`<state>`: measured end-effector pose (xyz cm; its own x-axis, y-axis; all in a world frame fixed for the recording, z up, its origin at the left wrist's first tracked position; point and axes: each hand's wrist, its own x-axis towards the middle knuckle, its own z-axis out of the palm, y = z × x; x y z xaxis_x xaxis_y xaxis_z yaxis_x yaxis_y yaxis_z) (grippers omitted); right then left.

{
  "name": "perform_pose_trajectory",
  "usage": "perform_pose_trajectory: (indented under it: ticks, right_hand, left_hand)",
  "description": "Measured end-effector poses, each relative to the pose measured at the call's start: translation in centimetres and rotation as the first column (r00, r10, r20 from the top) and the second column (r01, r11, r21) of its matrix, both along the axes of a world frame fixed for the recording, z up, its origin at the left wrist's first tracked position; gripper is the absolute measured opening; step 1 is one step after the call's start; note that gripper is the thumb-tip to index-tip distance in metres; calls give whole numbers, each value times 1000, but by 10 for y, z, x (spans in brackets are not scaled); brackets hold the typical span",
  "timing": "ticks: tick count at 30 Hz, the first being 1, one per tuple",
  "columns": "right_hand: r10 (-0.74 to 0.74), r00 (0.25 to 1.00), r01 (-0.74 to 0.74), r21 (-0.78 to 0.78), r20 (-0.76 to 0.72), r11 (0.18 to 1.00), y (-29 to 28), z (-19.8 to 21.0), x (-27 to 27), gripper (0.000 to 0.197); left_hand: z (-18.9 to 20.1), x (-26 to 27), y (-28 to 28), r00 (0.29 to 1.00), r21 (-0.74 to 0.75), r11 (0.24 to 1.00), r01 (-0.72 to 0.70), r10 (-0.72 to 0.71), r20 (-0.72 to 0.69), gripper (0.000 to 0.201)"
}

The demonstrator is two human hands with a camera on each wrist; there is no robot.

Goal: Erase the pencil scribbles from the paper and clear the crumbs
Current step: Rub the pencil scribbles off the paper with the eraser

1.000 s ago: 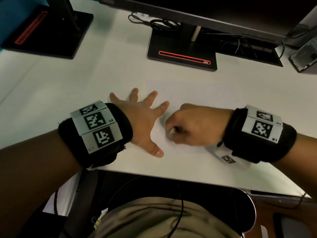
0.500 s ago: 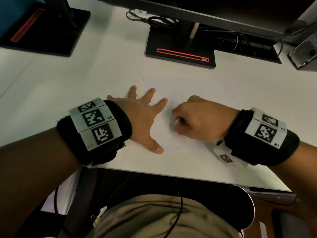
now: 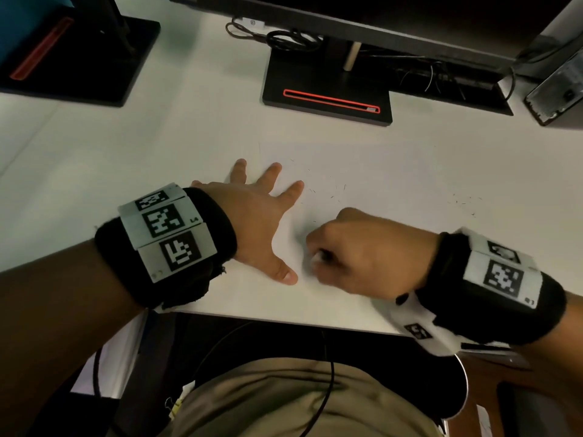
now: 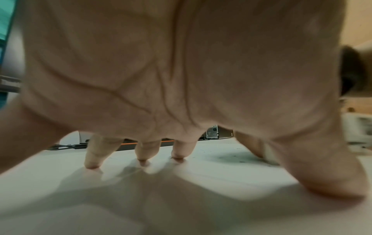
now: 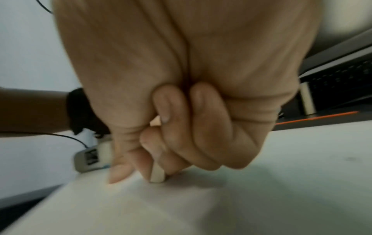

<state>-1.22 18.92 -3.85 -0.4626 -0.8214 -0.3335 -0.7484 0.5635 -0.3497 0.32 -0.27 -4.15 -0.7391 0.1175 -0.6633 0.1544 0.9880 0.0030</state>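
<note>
A white sheet of paper [image 3: 378, 171] lies flat on the white desk. My left hand [image 3: 265, 216] is spread flat on the paper's left part, fingers [image 4: 92, 155] straight and pressing down. To its right, my right hand [image 3: 356, 253] is curled into a fist around a small white eraser [image 5: 157, 174], whose lower end touches the paper. Only a pale sliver of the eraser [image 3: 317, 257] shows in the head view. Dark eraser crumbs [image 3: 337, 193] are scattered on the paper beyond the fist, more crumbs [image 3: 463, 203] farther right. Scribbles are too faint to make out.
A black monitor stand [image 3: 328, 89] with a red-edged slot sits behind the paper, cables [image 3: 284, 36] coiled beside it. A second black stand [image 3: 79, 58] is at the far left. The desk's front edge [image 3: 284, 320] runs just below my hands.
My right fist with the eraser has shifted back and forth over the paper, now lying nearer the front edge. The left hand stays spread on the sheet.
</note>
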Motion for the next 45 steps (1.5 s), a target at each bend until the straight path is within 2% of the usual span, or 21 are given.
perform_pose_trajectory:
  ticks: [5, 10, 15, 20, 23, 26, 31, 36, 38, 42, 45]
  right_hand:
    - [-132, 986, 134, 10, -102, 991, 15, 5, -25, 29]
    - [-43, 999, 42, -37, -30, 998, 6, -3, 9, 25]
    - [-208, 977, 208, -4, -46, 978, 22, 1, -12, 30]
    - [-153, 986, 154, 11, -63, 988, 7, -3, 17, 35]
    - [-202, 979, 202, 22, -36, 979, 17, 0, 5, 33]
    - [-249, 965, 250, 9, -81, 968, 24, 1, -4, 34]
    - [-162, 986, 163, 4, -23, 987, 10, -2, 17, 31]
    - [-276, 960, 277, 25, -56, 960, 26, 3, -10, 34]
    - [-252, 965, 254, 29, -72, 967, 19, 3, -3, 33]
    - [-131, 991, 130, 24, 4, 991, 3, -1, 18, 30]
    - [-205, 978, 207, 54, -31, 977, 16, 2, -6, 30]
  left_hand:
    - [-1, -1, 2, 1000, 3, 1000, -3, 3, -3, 138]
    - [-3, -1, 1, 1000, 17, 1000, 1, -1, -2, 139]
    - [-1, -1, 2, 1000, 25, 1000, -1, 1, 5, 138]
    - [-4, -2, 0, 1000, 19, 1000, 8, -9, 12, 139]
    - [-2, -2, 0, 1000, 26, 1000, -1, 1, 19, 138]
    - [-2, -3, 2, 1000, 25, 1000, 1, -2, 13, 139]
    - [-3, -1, 0, 1000, 25, 1000, 2, -2, 10, 139]
    - [0, -2, 5, 1000, 21, 1000, -8, 8, 17, 138]
    - [0, -3, 4, 1000, 16, 1000, -7, 7, 12, 139]
    - [0, -1, 4, 1000, 26, 1000, -16, 16, 25, 139]
    - [1, -2, 5, 1000, 22, 999, -24, 24, 21, 139]
